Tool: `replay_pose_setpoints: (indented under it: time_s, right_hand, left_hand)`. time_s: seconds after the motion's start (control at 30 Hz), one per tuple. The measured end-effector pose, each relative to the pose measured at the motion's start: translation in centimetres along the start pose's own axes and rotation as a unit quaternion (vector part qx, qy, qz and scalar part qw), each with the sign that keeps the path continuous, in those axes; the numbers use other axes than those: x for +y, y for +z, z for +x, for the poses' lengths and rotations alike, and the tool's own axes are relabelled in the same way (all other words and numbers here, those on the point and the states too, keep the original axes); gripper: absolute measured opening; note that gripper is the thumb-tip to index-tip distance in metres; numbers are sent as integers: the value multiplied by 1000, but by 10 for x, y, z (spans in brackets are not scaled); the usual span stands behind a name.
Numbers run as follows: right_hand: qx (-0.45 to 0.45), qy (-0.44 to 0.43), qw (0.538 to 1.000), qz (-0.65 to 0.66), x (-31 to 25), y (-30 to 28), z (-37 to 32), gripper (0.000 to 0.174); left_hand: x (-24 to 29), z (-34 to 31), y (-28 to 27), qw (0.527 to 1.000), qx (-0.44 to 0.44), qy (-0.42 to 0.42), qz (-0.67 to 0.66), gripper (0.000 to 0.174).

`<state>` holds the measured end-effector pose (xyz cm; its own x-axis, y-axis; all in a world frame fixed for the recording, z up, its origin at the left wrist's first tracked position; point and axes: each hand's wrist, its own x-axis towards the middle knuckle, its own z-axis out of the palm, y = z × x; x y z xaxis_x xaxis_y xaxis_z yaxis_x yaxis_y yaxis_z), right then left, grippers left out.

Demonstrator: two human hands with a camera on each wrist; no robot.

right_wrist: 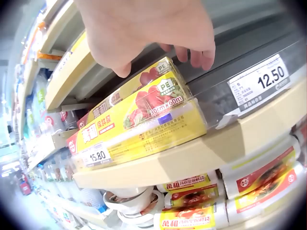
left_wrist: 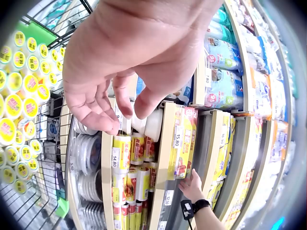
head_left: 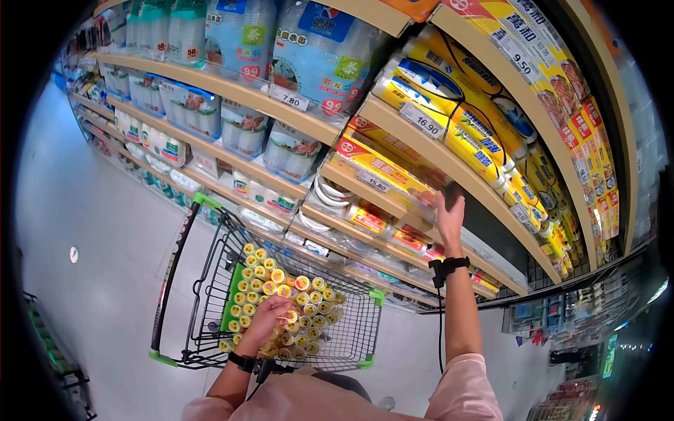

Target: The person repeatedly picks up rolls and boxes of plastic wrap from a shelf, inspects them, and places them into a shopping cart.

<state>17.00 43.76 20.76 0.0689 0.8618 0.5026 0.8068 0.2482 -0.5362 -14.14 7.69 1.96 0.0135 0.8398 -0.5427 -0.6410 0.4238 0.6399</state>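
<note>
My right hand (head_left: 448, 212) is at the near end of a long yellow and red cling film box (head_left: 379, 167) on a shelf. In the right wrist view this hand (right_wrist: 148, 33) hangs over the end of the box (right_wrist: 139, 105), its thumb tip close to the top edge and its fingers bent loosely beyond, with nothing between them. My left hand (head_left: 270, 317) hovers over the cart with loosely curled fingers. The left wrist view shows that hand (left_wrist: 139, 62) holding nothing. Below it, many yellow-lidded jars (head_left: 302, 283) lie in the shopping cart (head_left: 351, 351).
Price tags line the wooden shelf edges (right_wrist: 158, 165). Yellow wrap rolls (head_left: 449, 105) fill the shelf above, while plates (left_wrist: 88, 153) and more rolls (left_wrist: 122, 153) sit below. Packs of plastic cups (head_left: 323, 52) stand to the left. Black shelf surface shows beside the box.
</note>
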Motion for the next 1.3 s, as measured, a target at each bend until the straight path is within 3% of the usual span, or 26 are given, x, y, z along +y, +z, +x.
replay_pose_setpoints:
  time_s: [0.07, 0.17, 0.2, 0.3, 0.37, 0.43, 0.53, 0.63, 0.73, 0.87, 0.93, 1.03, 1.17, 1.23, 1.3]
  right_hand:
    - [-52, 78, 996, -11, -3, 3, 25, 81]
    - [-53, 61, 994, 73, 2, 21, 49, 83]
    - [-38, 66, 996, 51, 3, 27, 53, 59]
    - [-70, 47, 978, 190, 19, 44, 68, 41]
    - [-69, 46, 965, 249, 19, 47, 71, 34]
    - [-50, -11, 972, 231, 32, 52, 75, 34]
    - [-24, 9, 964, 264, 44, 53, 74, 30]
    - [-24, 91, 925, 368, 19, 36, 61, 34]
    - [28, 101, 893, 437, -6, 25, 46, 34]
    - [11, 94, 910, 404, 25, 20, 37, 38]
    - [0, 101, 908, 407, 5, 10, 19, 37]
    - [12, 100, 906, 411, -1, -2, 1, 54]
    - [12, 75, 907, 415, 14, -12, -19, 42]
    - [26, 119, 896, 427, 12, -26, -34, 41]
    - [9, 172, 856, 488, 18, -47, -52, 41]
  left_hand:
    - [5, 0, -4, 1000, -2, -4, -7, 13]
    - [13, 0, -7, 1000, -11, -5, -21, 13]
    - [15, 1, -8, 1000, -13, -6, -22, 12]
    - [21, 1, -8, 999, -17, -9, -28, 10]
    - [24, 1, -7, 999, -17, -11, -35, 10]
    - [27, 2, -7, 999, -22, -14, -40, 10]
    - [29, 6, -10, 999, -27, -20, -43, 10]
    - [33, 8, -11, 999, -31, -22, -39, 11]
    - [34, 11, -12, 999, -33, -27, -34, 11]
    - [38, 10, -10, 998, -45, -25, -26, 15]
    - [36, 11, -13, 999, -47, -20, -18, 15]
    - [37, 10, -10, 999, -40, 8, -3, 15]
    - [39, -1, 10, 999, -32, 28, -5, 15]
    - [40, -3, 22, 998, -53, 45, 3, 16]
    - [41, -7, 40, 996, -65, 62, 13, 17]
